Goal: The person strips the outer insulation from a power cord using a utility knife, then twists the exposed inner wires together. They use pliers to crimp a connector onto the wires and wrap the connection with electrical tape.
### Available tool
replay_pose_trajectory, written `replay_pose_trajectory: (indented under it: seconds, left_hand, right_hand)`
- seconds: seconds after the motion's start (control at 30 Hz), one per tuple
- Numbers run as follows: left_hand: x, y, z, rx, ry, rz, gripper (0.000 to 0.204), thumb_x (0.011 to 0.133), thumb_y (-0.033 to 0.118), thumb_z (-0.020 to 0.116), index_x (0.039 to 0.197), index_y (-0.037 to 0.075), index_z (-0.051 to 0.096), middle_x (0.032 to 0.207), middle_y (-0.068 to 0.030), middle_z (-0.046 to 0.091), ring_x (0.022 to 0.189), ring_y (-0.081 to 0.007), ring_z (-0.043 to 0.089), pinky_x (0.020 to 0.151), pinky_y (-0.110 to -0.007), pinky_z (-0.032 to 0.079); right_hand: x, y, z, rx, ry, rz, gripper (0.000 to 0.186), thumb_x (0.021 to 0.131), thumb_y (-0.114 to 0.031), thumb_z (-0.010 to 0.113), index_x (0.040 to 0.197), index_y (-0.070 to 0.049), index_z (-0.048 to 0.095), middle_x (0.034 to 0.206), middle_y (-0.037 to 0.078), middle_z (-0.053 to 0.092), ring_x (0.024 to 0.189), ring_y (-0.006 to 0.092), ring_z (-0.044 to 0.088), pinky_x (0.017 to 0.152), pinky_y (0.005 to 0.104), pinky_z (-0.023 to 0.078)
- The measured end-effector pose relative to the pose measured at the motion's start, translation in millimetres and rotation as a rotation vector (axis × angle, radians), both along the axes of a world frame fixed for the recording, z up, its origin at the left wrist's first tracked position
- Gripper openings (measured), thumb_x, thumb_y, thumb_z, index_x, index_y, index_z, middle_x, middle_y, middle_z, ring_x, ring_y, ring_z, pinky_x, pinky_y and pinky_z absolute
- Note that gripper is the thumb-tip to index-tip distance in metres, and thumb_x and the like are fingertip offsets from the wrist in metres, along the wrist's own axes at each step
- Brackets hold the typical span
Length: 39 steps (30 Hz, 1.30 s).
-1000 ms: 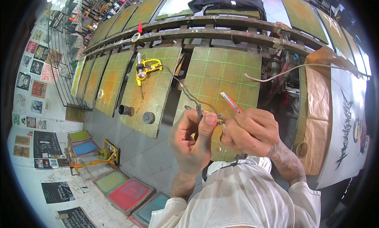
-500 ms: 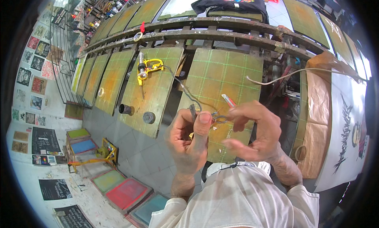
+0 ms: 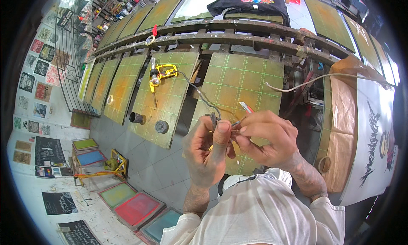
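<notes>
My left hand (image 3: 205,151) is closed, thumb up, on the end of a grey cable (image 3: 203,99). A small dark piece (image 3: 213,116) sticks up by its fingertips, and something yellow shows partly inside the palm. The fingertips of my right hand (image 3: 270,139) pinch thin wires at the cable's end, close against my left thumb. From there the cable runs to a yellow-framed tool with a metal barrel (image 3: 154,75), opened up on the board to the left. A red and white utility knife (image 3: 246,108) lies just beyond my right hand.
Left of my hands, a black tube (image 3: 136,117) and a dark ring-shaped cap (image 3: 161,126) sit on a printing board (image 3: 170,92). Beyond runs a dark metal rail (image 3: 238,38). A white cable (image 3: 306,82) crosses at right, above brown paper (image 3: 342,130). Coloured screens (image 3: 138,207) stand lower left.
My right hand has moved left and closed on the wires; before, its fingers were apart beside them. My left hand keeps its hold on the cable, almost unmoved.
</notes>
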State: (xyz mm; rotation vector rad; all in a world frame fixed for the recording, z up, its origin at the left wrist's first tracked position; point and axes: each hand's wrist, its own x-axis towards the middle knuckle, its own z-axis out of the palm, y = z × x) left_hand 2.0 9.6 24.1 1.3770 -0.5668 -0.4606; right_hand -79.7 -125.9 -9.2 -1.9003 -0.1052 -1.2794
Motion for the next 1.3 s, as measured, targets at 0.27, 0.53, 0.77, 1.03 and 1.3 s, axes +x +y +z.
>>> replay_pose_trajectory:
  seconds: [0.27,0.53,0.77,1.03,1.3]
  left_hand:
    - [1.6,2.1,-5.5,0.006,-0.055,-0.007,0.028,0.104,0.021,0.067,0.088,0.000,0.059,0.074,-0.0029,0.063,0.055,-0.0054,0.056,0.047,-0.022,0.046]
    - [9.4,9.2,-15.8,0.133,-0.283,-0.046,0.022,0.100,0.017,0.072,0.088,0.000,0.066,0.072,-0.0026,0.061,0.053,-0.0058,0.056,0.047,-0.022,0.040]
    - [23.2,11.7,-1.5,0.078,-0.314,0.230,0.024,0.101,0.022,0.070,0.091,0.002,0.063,0.075,-0.0027,0.061,0.050,-0.0047,0.050,0.045,-0.022,0.035]
    - [18.2,10.8,15.3,-0.032,-0.146,0.166,0.022,0.101,0.018,0.071,0.093,0.001,0.059,0.082,-0.0066,0.067,0.050,-0.0046,0.053,0.045,-0.021,0.042]
    - [11.8,4.1,10.6,0.005,-0.211,0.101,0.025,0.100,0.017,0.072,0.087,0.000,0.060,0.076,-0.0043,0.064,0.052,-0.0064,0.058,0.046,-0.021,0.043]
  right_hand:
    - [0.8,-6.7,5.3,-0.132,0.065,-0.040,0.022,0.076,-0.002,0.083,0.093,-0.005,0.070,0.088,0.009,0.072,0.073,0.0228,0.073,0.059,0.0309,0.058]
    - [-15.5,-13.0,24.5,-0.502,0.233,-0.120,0.026,0.069,-0.011,0.078,0.086,-0.003,0.061,0.082,0.006,0.058,0.070,0.0203,0.066,0.061,0.0326,0.056]
    - [-45.3,-37.2,24.9,-0.527,0.459,-0.075,0.020,0.069,0.003,0.074,0.077,-0.002,0.056,0.072,0.007,0.056,0.059,0.0234,0.061,0.053,0.0352,0.052]
    - [-89.6,-70.4,10.1,-0.240,0.859,-0.291,0.017,0.074,0.001,0.071,0.087,0.001,0.059,0.077,0.013,0.058,0.067,0.0310,0.064,0.058,0.0384,0.051]
    - [-70.6,-52.8,29.5,-0.026,0.687,-0.059,0.026,0.088,-0.018,0.075,0.103,0.002,0.067,0.094,0.017,0.069,0.085,0.0339,0.070,0.081,0.0413,0.054]
